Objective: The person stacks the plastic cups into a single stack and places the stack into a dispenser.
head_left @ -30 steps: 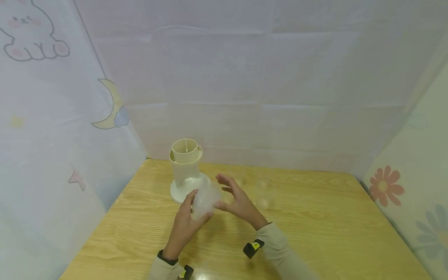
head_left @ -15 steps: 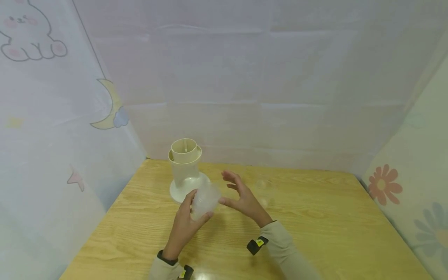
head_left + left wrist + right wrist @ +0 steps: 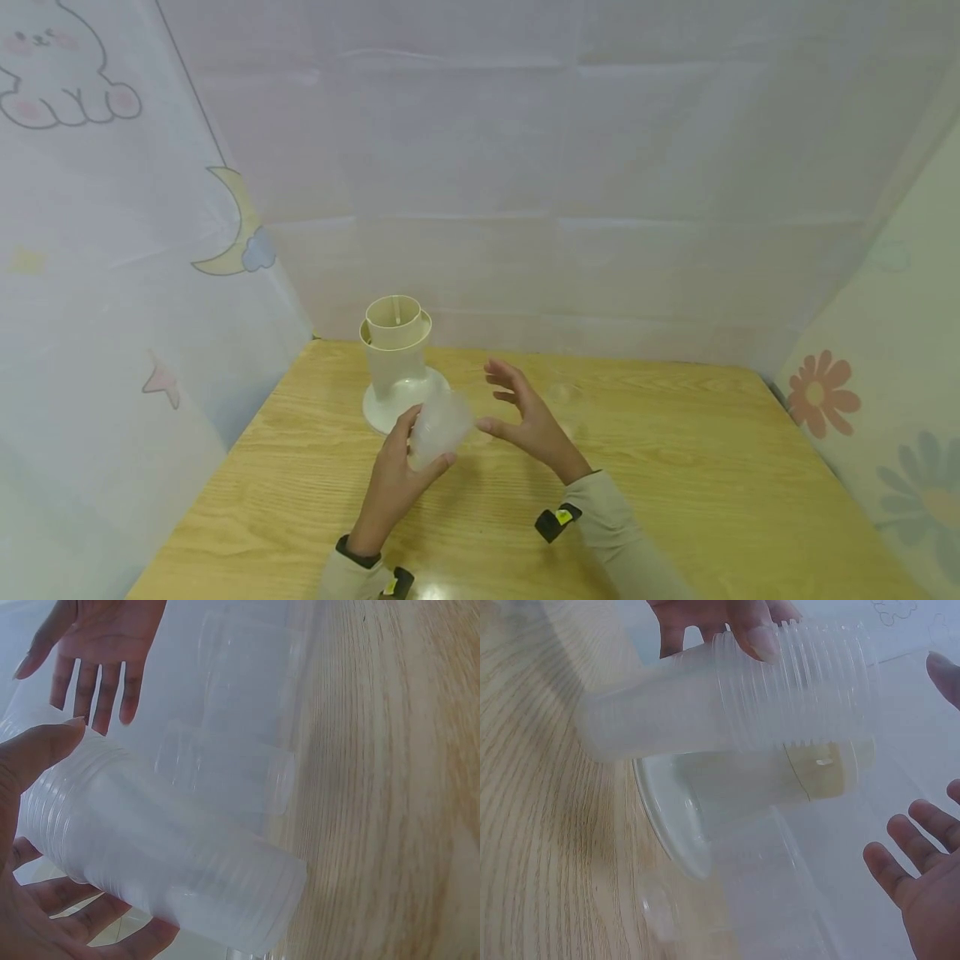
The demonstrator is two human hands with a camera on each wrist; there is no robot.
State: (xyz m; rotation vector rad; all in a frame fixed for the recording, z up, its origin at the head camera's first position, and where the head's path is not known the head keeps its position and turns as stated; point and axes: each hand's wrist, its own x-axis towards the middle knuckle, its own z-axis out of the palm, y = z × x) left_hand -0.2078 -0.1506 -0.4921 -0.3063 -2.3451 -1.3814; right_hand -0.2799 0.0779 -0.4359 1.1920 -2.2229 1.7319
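Observation:
My left hand (image 3: 397, 479) grips a stack of nested clear plastic cups (image 3: 441, 427), tilted above the table. In the left wrist view, the thumb lies across the stack's ribbed rims (image 3: 64, 799) and the fingers curve beneath it. To the right of the stack, my right hand (image 3: 536, 429) hovers with spread fingers and holds nothing; a gap parts it from the cups. Beyond the stack stands a cream cylindrical holder (image 3: 396, 367) on a round white base (image 3: 381, 407). Two clear cups (image 3: 251, 671) upright on the table show faintly in the left wrist view.
The wooden table (image 3: 675, 483) reaches back to a pale hanging cloth (image 3: 570, 275). Printed cloths also flank it on the left (image 3: 112, 333) and right (image 3: 885, 333). In the head view, the standing clear cups (image 3: 562, 390) behind the right hand are barely visible.
My right hand has drawn away from the stack, rightward and slightly up; its thumb was at the stack's edge a second ago. The left hand and its cups stay nearly still.

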